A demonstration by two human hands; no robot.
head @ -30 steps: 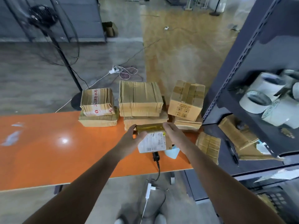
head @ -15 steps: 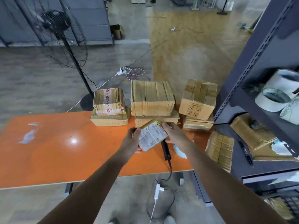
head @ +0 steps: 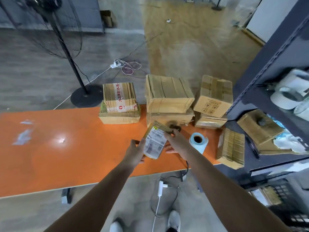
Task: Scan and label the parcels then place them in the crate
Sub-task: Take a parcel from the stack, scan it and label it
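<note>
A labelled parcel (head: 154, 142) is held tilted over the orange table (head: 66, 148), just near of the box stacks (head: 168, 96). The left hand (head: 136, 152) has its fingers curled round the parcel's left side. The right hand (head: 178, 143) clamps its right edge.

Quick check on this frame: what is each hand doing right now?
Left hand: grips the labelled parcel by its left edge.
Right hand: grips the same parcel by its right edge.
</note>
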